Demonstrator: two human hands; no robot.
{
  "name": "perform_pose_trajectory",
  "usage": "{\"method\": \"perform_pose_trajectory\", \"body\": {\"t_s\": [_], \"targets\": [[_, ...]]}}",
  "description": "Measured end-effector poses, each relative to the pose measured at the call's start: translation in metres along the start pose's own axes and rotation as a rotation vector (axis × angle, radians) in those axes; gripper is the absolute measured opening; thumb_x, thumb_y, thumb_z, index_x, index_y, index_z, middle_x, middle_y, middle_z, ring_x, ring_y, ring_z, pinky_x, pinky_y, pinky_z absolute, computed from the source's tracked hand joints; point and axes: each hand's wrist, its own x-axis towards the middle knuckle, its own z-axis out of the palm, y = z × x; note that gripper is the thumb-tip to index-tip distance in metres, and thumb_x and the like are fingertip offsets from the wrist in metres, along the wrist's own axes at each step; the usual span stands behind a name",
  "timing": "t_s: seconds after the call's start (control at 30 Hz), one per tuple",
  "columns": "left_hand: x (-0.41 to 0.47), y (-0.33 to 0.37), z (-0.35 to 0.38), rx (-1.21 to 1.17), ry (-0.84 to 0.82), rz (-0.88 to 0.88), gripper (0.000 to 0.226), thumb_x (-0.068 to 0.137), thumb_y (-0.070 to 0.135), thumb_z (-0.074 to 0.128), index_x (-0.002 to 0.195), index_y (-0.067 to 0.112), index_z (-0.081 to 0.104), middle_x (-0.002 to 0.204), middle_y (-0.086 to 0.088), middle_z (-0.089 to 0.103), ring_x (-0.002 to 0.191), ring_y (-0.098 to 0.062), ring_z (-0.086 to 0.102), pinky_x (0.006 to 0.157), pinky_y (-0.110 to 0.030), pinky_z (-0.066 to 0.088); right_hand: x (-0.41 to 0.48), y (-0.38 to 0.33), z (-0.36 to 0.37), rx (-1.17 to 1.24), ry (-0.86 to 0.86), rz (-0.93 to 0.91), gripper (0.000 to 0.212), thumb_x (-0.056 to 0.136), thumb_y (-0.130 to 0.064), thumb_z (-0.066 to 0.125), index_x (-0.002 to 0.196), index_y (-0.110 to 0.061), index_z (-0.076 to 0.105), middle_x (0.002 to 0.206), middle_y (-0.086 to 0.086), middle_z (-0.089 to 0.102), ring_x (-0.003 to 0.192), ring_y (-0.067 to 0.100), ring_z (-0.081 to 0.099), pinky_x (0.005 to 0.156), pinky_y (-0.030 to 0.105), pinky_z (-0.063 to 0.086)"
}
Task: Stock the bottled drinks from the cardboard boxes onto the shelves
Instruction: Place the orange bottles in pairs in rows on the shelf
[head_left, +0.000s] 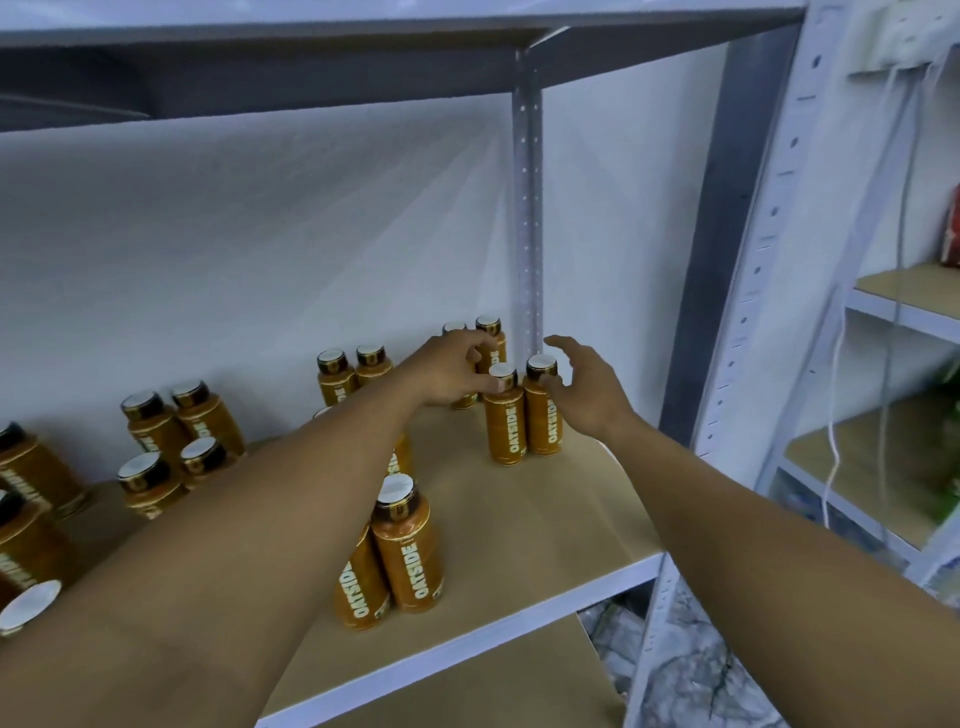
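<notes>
Our left hand (452, 371) at the left OATSIDE bottle (505, 421) neck, fingers curled, grip we cannot tell | our right hand (589, 392) spread apart beside the right OATSIDE bottle (543, 415) | both bottles upright, touching, on the shelf board (545, 519) near the rear post (527, 208)

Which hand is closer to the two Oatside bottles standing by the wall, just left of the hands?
Left. The left hand is just right of that bottle pair; the right hand is farther right, beyond two more bottles.

left hand (451, 371) half-curled, right hand (589, 395) spread
</notes>
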Motion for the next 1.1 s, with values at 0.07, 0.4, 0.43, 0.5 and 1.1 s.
{"method": "perform_pose_trajectory", "body": {"t_s": [0.07,0.4,0.43,0.5,1.1], "targets": [[0.005,-0.001,0.003,-0.009,-0.022,0.004,0.067,0.087,0.038,0.08,0.147,0.03,0.049,0.135,-0.002,0.057,0.118,-0.02,0.057,0.09,-0.03,0.046,0.001,0.004,0.004,0.005,-0.023,0.003,0.051,0.101,-0.033,0.06,0.149,-0.035,0.042,0.156,0.001,0.045,0.139,0.026,0.046,0.11,0.04,0.042],[0.012,-0.006,0.022,-0.091,-0.012,0.004,0.057,0.086,0.027,0.082,0.136,0.026,0.055,0.135,-0.004,0.062,0.12,-0.021,0.059,0.102,-0.041,0.05,0.001,0.014,0.007,0.066,-0.077,-0.033,0.045,0.101,-0.031,0.061,0.143,-0.033,0.047,0.138,-0.002,0.062,0.123,0.026,0.06,0.099,0.034,0.049],[0.012,-0.006,0.024,-0.096,-0.002,0.01,0.055,0.086,0.027,0.082,0.134,0.026,0.055,0.135,-0.005,0.062,0.12,-0.021,0.059,0.101,-0.04,0.051,0.0,0.014,0.007,0.068,-0.074,-0.033,0.045,0.101,-0.031,0.061,0.143,-0.033,0.047,0.138,-0.002,0.062,0.123,0.026,0.06,0.099,0.035,0.049],[0.011,-0.005,0.026,-0.094,0.013,0.02,0.051,0.087,0.027,0.081,0.13,0.026,0.054,0.134,-0.005,0.062,0.117,-0.021,0.06,0.098,-0.039,0.051,0.0,0.014,0.007,0.074,-0.073,-0.035,0.044,0.101,-0.031,0.062,0.142,-0.033,0.047,0.139,-0.002,0.062,0.123,0.026,0.06,0.099,0.037,0.05],[-0.014,-0.014,0.023,-0.037,0.086,-0.009,0.04,0.088,0.029,0.08,0.121,0.031,0.057,0.134,-0.003,0.064,0.121,-0.024,0.06,0.098,-0.042,0.052,-0.005,0.0,0.012,0.033,-0.162,-0.058,0.05,0.1,-0.032,0.064,0.146,-0.032,0.045,0.145,0.002,0.057,0.127,0.03,0.059,0.102,0.041,0.051]]}}
